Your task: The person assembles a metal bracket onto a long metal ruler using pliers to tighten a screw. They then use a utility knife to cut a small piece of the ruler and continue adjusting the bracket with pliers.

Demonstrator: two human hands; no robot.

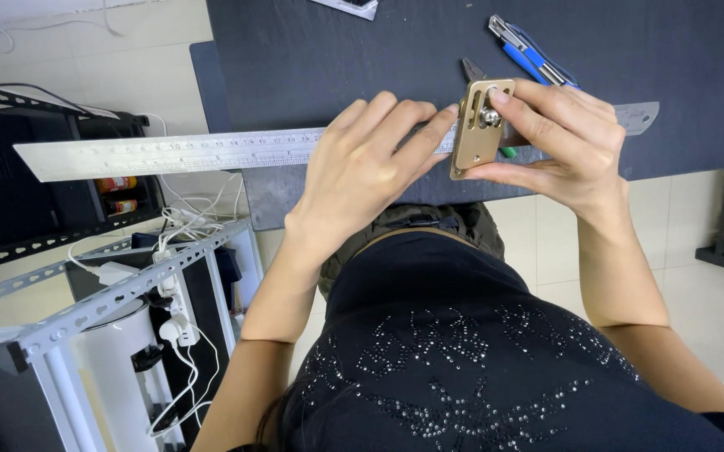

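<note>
Hands of one person work at the near edge of a dark table (311, 50), seen from above by a head-worn camera. Long steel ruler (177, 153) lies across that near edge, its left part sticking out well past the table over the floor, its right end (640, 115) showing beyond the hands. Left hand (362, 172) rests flat on the ruler, fingers spread slightly and pressing down, fingertips touching a small brass-coloured metal plate (479, 127). Right hand (559, 138) pinches that plate between thumb below and fingers above; the plate stands upright against the ruler, with a slot and a round silver knob in it. Dark pointed tool tip (471, 69) shows just behind the plate, and a small green piece (507, 152) peeks out under the right hand beside the ruler. Blue-handled pliers (529, 52) lie on the table behind the right hand, apart from it. Left of the table stands a grey metal rack (102, 293) with white cables (182, 335) hanging down it. Person's dark top with small studs fills the foreground below the ruler
</note>
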